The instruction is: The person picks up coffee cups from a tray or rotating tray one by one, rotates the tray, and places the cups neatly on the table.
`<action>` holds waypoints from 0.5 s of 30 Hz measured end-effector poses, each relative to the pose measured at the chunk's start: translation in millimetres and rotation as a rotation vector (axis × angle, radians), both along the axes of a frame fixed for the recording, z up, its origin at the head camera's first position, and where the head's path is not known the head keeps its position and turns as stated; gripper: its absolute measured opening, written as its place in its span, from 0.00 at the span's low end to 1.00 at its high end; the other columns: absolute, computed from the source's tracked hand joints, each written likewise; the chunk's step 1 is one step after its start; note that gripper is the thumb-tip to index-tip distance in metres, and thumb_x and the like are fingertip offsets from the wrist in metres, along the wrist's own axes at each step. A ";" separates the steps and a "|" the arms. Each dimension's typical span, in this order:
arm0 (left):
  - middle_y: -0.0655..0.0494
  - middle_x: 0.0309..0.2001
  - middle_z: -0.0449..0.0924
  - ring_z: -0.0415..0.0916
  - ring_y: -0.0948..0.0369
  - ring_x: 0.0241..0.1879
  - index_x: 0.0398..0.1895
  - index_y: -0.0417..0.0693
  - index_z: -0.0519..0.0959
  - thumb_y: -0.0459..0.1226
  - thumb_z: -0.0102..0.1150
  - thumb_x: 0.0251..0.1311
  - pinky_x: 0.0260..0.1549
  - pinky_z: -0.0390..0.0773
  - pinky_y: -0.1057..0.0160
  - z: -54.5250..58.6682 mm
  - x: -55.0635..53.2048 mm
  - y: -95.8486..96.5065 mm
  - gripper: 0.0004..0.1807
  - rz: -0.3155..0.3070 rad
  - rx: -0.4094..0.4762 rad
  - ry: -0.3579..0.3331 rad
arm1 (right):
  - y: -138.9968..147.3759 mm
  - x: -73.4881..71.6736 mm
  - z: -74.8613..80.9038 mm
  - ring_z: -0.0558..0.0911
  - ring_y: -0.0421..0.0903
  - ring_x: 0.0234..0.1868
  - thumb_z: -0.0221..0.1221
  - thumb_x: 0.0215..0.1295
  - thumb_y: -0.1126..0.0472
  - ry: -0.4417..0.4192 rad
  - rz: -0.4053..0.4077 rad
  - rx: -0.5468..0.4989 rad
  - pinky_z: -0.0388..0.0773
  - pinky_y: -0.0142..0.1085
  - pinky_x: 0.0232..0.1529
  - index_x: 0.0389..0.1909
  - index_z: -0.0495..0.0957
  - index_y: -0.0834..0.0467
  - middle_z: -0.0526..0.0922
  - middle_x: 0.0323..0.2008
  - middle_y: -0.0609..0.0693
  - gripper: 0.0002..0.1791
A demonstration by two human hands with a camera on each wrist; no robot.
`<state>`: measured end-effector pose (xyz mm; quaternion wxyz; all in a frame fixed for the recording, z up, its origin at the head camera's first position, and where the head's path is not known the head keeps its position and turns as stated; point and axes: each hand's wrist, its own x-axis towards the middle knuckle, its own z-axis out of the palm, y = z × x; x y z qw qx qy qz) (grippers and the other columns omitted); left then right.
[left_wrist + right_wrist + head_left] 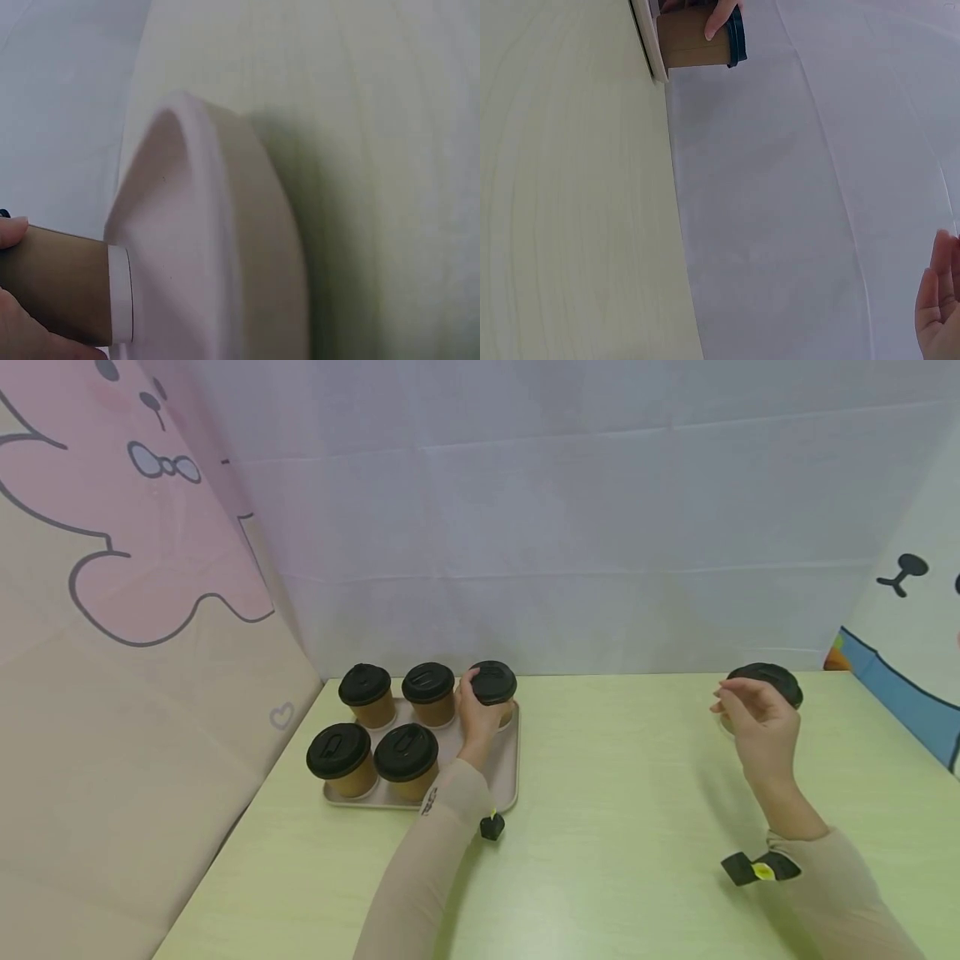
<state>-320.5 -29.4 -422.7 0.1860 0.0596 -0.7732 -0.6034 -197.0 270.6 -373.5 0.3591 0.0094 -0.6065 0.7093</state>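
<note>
Five cups [352, 770] with black lids stand within the rim of the tray [504, 768]; the one at its 1 o'clock corner, the held cup [492, 683], is gripped by the left hand [480, 720]. Left fingers are clamped round the brown wall, below the lid. In the left wrist view the base meets the tray floor or hangs just over it; full contact cannot be confirmed.

A sixth, the lone cup [776, 681], is on the table [600, 793] at 3 o'clock from the tray, well apart. The right hand [768, 731] is in front of it. Its fingers are loosely bent, the tips close to the thumb, with nothing visible between them; whether the hand touches the cup cannot be told.

Handling notes, by judgement:

1. Grip on the wall, not the lid; a lid is likely to come off under load.
2. Use light, even pressure, since the wall may dent.
3. Hold the cup vertical and seat its base flat before release.
4. Maintain clearance from the neighbour at 12 o'clock and from the rim at 3 o'clock.
5. On release, spread thumb and fingers equally, so that neither side drags the cup over.
</note>
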 end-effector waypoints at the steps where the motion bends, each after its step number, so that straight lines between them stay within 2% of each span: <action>1: 0.40 0.60 0.63 0.61 0.45 0.61 0.55 0.51 0.69 0.24 0.73 0.28 0.61 0.63 0.47 -0.3 0.3 0.1 0.43 0.001 0.000 0.008 | 0.1 0.0 -0.2 0.79 0.35 0.22 0.56 0.58 0.74 0.000 0.001 0.002 0.76 0.20 0.26 0.31 0.78 0.64 0.82 0.24 0.45 0.04; 7: 0.41 0.60 0.63 0.62 0.46 0.61 0.55 0.51 0.69 0.24 0.73 0.29 0.61 0.62 0.47 -1.2 1.0 0.3 0.42 0.008 0.002 0.022 | 0.1 0.3 -1.4 0.79 0.35 0.22 0.56 0.58 0.75 0.008 0.012 0.010 0.75 0.20 0.26 0.31 0.79 0.64 0.82 0.24 0.44 0.05; 15: 0.43 0.63 0.59 0.61 0.46 0.63 0.58 0.54 0.67 0.25 0.73 0.31 0.61 0.62 0.48 -0.9 1.7 -1.9 0.44 0.002 0.001 -0.006 | -0.6 -0.2 -1.1 0.79 0.35 0.21 0.56 0.58 0.74 -0.018 0.002 -0.003 0.75 0.20 0.25 0.30 0.79 0.62 0.82 0.24 0.44 0.06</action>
